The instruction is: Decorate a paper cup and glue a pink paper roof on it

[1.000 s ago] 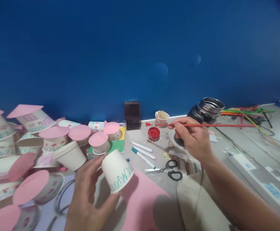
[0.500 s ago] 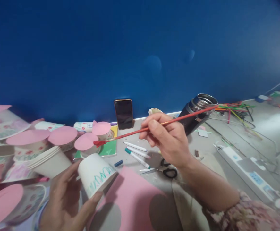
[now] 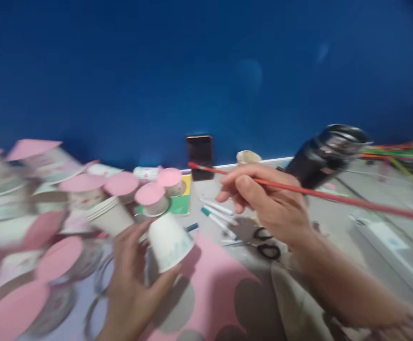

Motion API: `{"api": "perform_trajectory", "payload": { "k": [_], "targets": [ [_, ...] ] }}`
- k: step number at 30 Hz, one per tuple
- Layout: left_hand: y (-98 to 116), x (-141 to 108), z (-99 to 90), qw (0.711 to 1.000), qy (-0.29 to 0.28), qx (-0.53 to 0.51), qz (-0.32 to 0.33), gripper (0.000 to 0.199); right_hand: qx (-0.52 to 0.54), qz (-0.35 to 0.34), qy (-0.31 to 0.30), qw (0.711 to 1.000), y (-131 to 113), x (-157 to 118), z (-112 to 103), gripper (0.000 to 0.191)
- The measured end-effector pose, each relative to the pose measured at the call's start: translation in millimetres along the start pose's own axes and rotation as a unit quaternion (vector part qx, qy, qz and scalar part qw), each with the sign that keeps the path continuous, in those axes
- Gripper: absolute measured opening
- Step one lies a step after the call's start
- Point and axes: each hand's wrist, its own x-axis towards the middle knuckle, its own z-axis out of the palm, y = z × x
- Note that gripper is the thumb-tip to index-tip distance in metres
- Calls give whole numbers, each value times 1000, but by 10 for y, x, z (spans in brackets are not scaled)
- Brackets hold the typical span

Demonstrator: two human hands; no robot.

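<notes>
Fingers and thumb of my left hand (image 3: 135,279) grip a white paper cup (image 3: 169,241), tilted bottom-up, with faint teal marks near its rim. Above and to the right of the cup, my right hand (image 3: 266,199) pinches a long red paintbrush (image 3: 280,185). The brush's red tip points left, in front of a dark phone (image 3: 199,154) leaning on the blue wall. Under the hands lies pink paper (image 3: 220,279) with round cut-outs. White markers (image 3: 217,215) and scissors (image 3: 267,244) rest between the hands.
Many decorated cups with pink paper tops (image 3: 85,182) crowd the left side, beside a stack of plain cups (image 3: 110,215). A black flask (image 3: 320,156) stands at the right, near coloured pipe cleaners (image 3: 398,154) and a white power strip (image 3: 387,246). A blue wall (image 3: 156,71) runs behind.
The view has swung left, shifting most things rightward. The brush tip has risen away from the small pink-topped cups, and its handle now slopes down to the right. Both hands keep their holds.
</notes>
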Motion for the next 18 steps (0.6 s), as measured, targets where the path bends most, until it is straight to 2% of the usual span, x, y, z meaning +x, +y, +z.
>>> {"api": "perform_trajectory", "payload": {
  "k": [2,5,7,8,11,13,15,18],
  "targets": [
    [195,21,7,1000,6,7,3,72,-120,-14,-52,991,-13,-38,-20,20],
    [306,48,-5,999,10,3,45,84,-222,-95,-210,948,59,-81,-21,72],
    [339,44,-27,997,14,9,77,89,-246,-133,-281,918,138,-119,28,92],
    [360,40,-37,996,11,14,87,91,-254,-146,-301,908,176,-142,61,96],
    [446,33,-68,991,7,17,136,98,-268,-169,-326,891,255,-201,142,92],
    [489,27,-100,989,2,4,147,105,-263,-169,-322,893,272,-215,151,83],
    [493,8,-138,992,-37,-35,114,113,-240,-158,-306,908,272,-205,129,78],
    [429,-35,-152,981,-115,-157,7,116,-178,-137,-275,935,286,-171,104,79]
  ]
}}
